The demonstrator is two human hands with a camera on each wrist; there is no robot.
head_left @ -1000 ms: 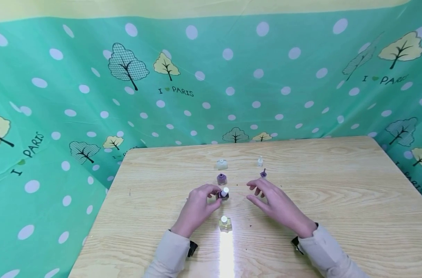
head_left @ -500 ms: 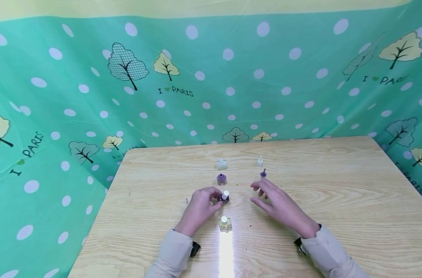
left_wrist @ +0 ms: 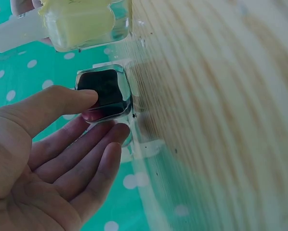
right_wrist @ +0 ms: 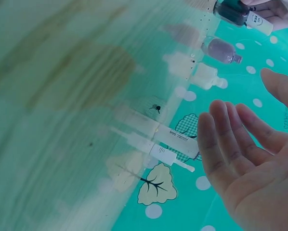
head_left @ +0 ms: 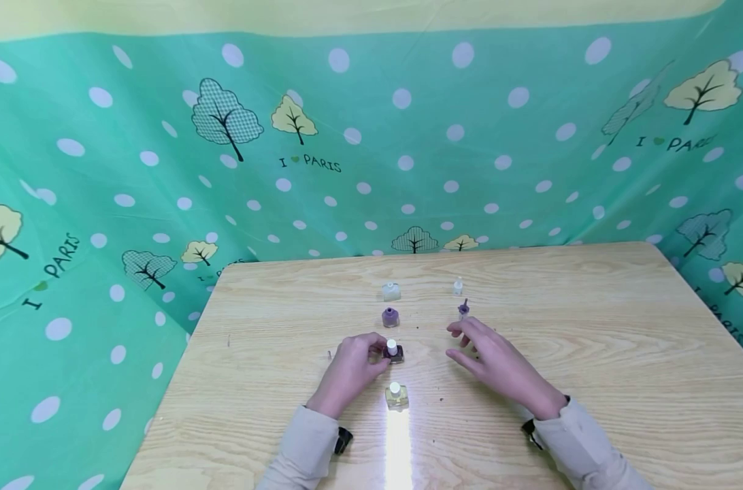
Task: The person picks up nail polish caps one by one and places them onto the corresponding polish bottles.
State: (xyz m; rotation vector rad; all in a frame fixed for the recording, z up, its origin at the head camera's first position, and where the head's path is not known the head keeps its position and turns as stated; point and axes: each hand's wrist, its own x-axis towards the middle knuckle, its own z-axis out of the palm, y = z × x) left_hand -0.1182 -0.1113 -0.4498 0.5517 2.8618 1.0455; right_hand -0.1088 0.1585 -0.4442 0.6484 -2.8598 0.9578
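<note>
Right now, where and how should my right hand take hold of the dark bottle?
Probably by the white cap, coming from the right. The left hand holds the dark bottle from its left, covering part of the body, while the slim cap sticks up uncovered. I'd pinch the cap's opposite sides with the right hand.

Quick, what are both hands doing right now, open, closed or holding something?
Left hand: holding the white-capped dark nail polish bottle between thumb and fingers.
Right hand: open, holding nothing.
</note>
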